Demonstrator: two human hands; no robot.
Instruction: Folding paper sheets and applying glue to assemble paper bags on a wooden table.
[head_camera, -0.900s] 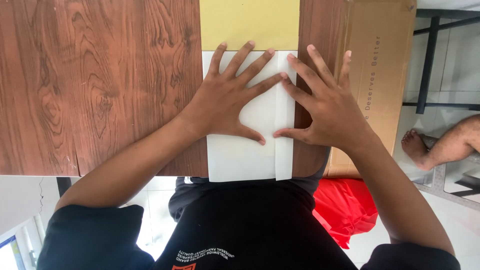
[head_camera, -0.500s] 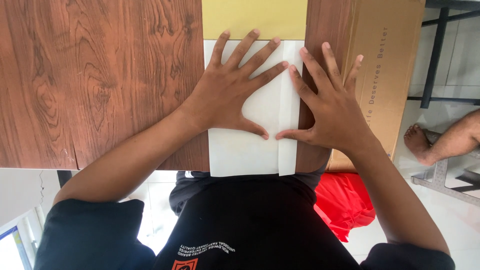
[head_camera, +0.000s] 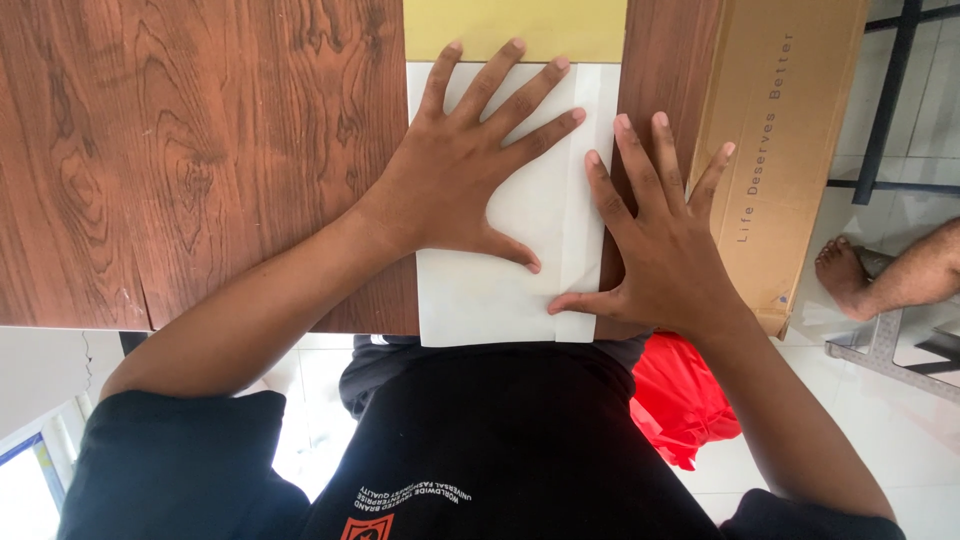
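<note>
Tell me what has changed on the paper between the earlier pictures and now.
The right hand has slid off toward the right edge of the white paper; its fingers now lie mostly on the wooden table, with the thumb on the narrow folded strip. The left hand stays spread flat on the sheet. The paper, the yellow sheet and the cardboard box have not moved.

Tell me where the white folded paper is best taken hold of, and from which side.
Probably at the near edge of the white folded paper, coming from the person's side. That edge juts slightly past the wooden table, so fingers can pinch it from above and below. Elsewhere it lies flat on the wood, and the left hand and right hand press on it, the right along the folded strip.
</note>
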